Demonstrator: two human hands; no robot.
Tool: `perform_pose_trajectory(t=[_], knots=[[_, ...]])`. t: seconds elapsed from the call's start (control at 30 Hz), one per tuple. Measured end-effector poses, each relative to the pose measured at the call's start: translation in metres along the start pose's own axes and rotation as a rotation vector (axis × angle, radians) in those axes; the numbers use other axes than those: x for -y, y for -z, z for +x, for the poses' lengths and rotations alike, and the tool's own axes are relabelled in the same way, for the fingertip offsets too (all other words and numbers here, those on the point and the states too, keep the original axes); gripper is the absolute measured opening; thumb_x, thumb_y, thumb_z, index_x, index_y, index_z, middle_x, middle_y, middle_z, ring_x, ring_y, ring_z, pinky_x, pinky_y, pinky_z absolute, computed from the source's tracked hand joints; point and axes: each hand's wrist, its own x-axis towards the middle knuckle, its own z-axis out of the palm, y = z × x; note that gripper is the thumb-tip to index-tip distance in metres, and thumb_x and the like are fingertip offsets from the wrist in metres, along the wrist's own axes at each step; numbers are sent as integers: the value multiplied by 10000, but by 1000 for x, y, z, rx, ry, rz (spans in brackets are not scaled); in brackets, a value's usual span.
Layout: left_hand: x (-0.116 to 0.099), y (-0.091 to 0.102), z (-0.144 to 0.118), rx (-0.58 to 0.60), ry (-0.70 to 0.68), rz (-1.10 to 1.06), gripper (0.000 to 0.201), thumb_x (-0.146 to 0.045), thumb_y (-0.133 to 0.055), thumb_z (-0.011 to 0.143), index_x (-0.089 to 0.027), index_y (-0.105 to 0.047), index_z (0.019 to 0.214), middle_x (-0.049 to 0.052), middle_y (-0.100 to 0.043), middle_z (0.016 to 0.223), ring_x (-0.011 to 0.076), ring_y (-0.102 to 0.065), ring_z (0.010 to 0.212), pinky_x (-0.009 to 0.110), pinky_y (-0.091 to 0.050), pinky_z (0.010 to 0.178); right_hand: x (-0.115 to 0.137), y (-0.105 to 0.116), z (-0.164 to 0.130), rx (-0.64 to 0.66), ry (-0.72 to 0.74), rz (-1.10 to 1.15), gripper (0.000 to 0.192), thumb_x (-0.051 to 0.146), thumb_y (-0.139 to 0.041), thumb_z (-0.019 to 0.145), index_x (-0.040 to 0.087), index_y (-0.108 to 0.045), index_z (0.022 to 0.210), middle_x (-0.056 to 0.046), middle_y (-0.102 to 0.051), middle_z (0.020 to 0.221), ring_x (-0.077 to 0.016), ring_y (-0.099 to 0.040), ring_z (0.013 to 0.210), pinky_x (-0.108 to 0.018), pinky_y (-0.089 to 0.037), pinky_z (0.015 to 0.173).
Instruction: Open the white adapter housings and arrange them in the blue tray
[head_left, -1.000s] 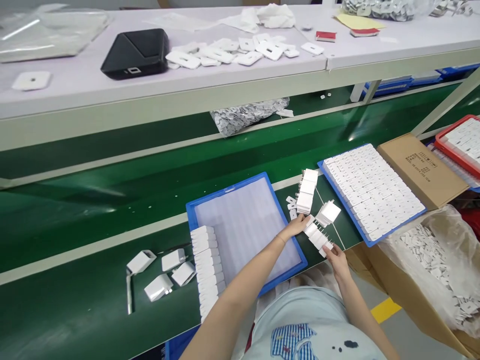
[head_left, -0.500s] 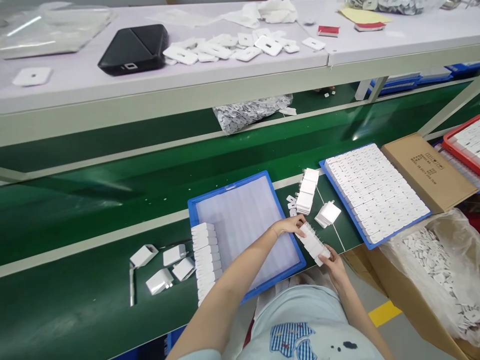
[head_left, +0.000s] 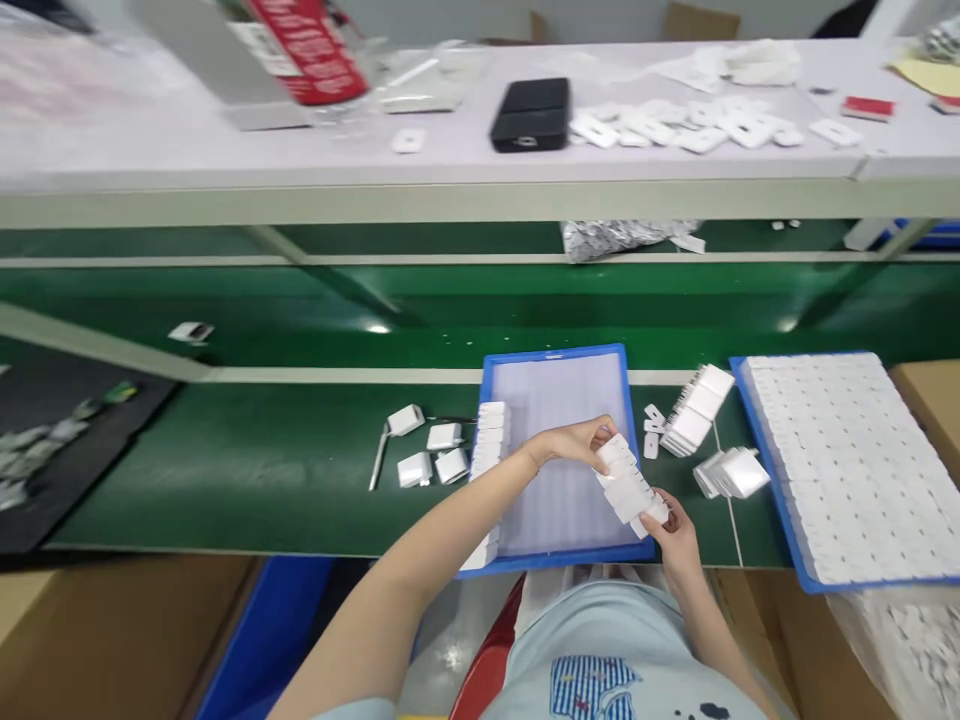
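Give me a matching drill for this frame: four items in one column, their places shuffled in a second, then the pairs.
Items:
1. row of white chargers
2. black case
3. near blue tray
4. full blue tray

Places:
A. on the pale upper shelf
B. far right, packed with white chargers
C. held between the left hand and right hand
D. in front of the person, with one column of chargers along its left edge

Pairs: 1-C, 2-A, 3-D, 4-B
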Motion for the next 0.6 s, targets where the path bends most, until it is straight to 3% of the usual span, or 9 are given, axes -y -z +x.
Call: perform_pose_trajectory(t=[0.13,0.27,0.43,0.6], knots=[[-20,56,-53,-134,-75,23,662,-232,-930,518,-205,-558,1064,33,-686,1027,218,-653,997,344,-533,819,19,-72,28,141,10,-35,559,381,-883,543,212,-689,1040,-82,-757,982,-281,-707,924,-404,-587,791],[-40,124,-84,-155,-115,98,629,-161,-918,501,-179,-650,1070,66,-707,1052,263,-650,1060,391,-518,908,29,-151,53,183,70,-40,567,386,-869,551,217,-667,1053,-68,-750,988,-278,-701,930,-398,-583,786],[-47,225,-98,-77,-130,173,634,-158,-934,455,-189,-686,1038,80,-721,1068,299,-661,1066,421,-540,900,20,-249,79,107,139,-59,545,409,-841,583,213,-639,1049,-75,-743,989,-291,-694,926,-435,-579,790],[-33,314,-96,48,-122,201,629,-212,-941,454,-198,-692,1031,79,-726,1048,297,-680,1012,402,-573,823,-6,-328,109,-6,185,-129,539,427,-814,598,222,-591,1044,-86,-722,1056,-289,-687,981,-437,-569,850]])
